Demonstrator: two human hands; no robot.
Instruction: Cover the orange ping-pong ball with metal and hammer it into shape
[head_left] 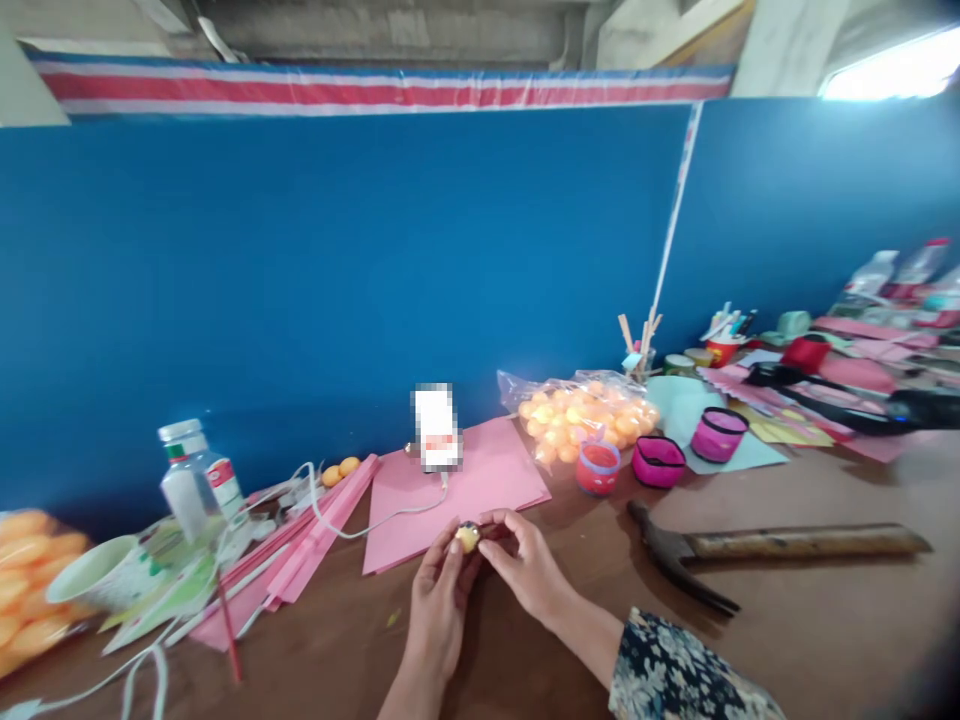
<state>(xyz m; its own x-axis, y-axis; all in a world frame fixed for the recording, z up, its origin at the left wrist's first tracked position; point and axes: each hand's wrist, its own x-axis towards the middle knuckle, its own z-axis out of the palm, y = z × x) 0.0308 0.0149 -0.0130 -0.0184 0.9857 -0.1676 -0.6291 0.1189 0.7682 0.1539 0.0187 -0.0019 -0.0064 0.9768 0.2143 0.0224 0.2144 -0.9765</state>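
A small round ball (467, 539), pale yellow with a dark patch at its top, sits between my two hands above the brown table. My left hand (441, 590) grips it from the left, thumb and fingers closed about its side. From the right, the fingertips of my right hand (525, 560) pinch its edge. Just beyond my hands lies a stack of pink paper (487, 470). A phone (436, 425) with a blurred screen stands upright on this paper, a white cable (375, 525) running from its bottom.
A hammer (795, 543) lies at the right. Behind it are a red cup (598, 470), two magenta containers (658, 463) and a clear bag of orange balls (585, 415). Glass bottles (184, 480), a paper cup (105, 575) and another ball bag (30, 580) occupy the left. A blue partition (360, 250) rises behind.
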